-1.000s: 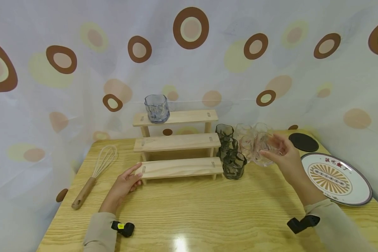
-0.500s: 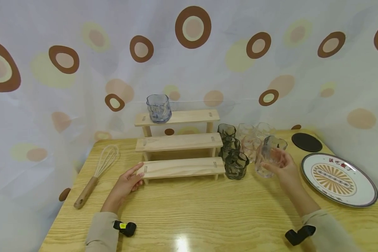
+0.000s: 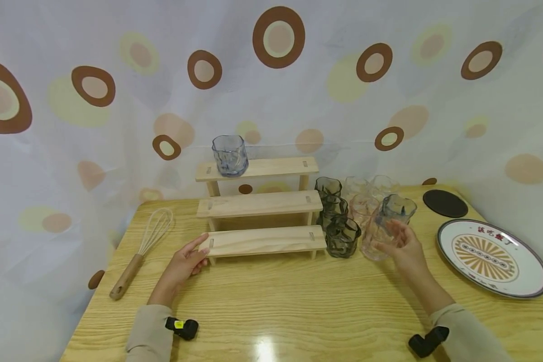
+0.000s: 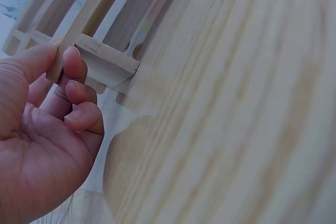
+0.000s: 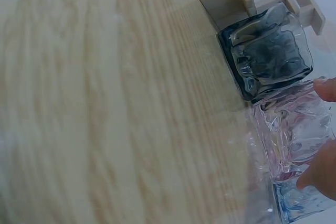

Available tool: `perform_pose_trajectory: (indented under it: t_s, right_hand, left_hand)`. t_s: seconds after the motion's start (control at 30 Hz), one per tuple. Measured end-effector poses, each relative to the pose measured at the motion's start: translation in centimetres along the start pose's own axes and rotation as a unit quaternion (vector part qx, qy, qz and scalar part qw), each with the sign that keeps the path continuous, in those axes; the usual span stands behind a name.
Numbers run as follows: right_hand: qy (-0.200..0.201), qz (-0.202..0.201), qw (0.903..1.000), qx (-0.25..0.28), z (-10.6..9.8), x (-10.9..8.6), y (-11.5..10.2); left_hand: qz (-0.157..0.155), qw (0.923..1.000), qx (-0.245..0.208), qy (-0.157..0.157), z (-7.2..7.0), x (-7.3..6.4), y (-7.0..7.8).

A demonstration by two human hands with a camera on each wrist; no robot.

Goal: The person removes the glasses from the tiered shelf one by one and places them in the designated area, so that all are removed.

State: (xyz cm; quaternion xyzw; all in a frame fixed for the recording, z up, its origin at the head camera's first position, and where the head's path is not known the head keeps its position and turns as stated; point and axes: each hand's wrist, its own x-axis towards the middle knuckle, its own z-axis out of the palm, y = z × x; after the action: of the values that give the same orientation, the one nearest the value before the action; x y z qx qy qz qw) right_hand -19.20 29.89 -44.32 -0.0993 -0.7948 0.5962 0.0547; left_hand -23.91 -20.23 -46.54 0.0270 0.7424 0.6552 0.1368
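Observation:
A three-tier wooden shelf rack (image 3: 262, 202) stands on the table, with a blue wavy glass (image 3: 231, 158) at the left of its top board. My left hand (image 3: 185, 261) pinches the left end of the lowest board (image 4: 100, 1) between thumb and fingers. With my right hand (image 3: 407, 249) I hold a pinkish clear glass (image 3: 372, 244) between thumb and fingers. It stands upright right beside the front dark grey glass (image 5: 268, 51). Just behind it, another blue glass (image 3: 402, 207) is partly hidden by the pinkish one.
Several more dark, pink and clear glasses (image 3: 382, 186) stand grouped right of the rack. A patterned plate (image 3: 531, 271) and a black round mat (image 3: 445, 203) lie at the right. On the left is a whisk (image 3: 133, 266) with a wooden handle. A patterned curtain hangs behind the table.
My right hand has brought the pinkish glass nearer to me and leftward, up to the front dark glass. The left hand keeps its grip on the board.

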Motion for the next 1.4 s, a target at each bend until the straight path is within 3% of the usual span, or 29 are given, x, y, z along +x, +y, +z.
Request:
perform_pose_trajectory:
  t_s: [0.8, 1.1, 1.4]
  right_hand:
    - [-0.011, -0.01, 0.9996, 0.024, 1.04, 0.42, 0.37]
    - [-0.023, -0.027, 0.9994, -0.002, 0.79, 0.54, 0.45]
    - [-0.046, -0.029, 0.9984, 0.016, 0.97, 0.6, 0.26]
  left_hand:
    - [-0.003, 1.0, 0.003, 0.004, -0.07, -0.04, 0.17]
    - [-0.007, 1.0, 0.001, 0.004, -0.04, 0.0, 0.21]
    - [-0.007, 1.0, 0.005, 0.0, -0.03, -0.01, -0.01]
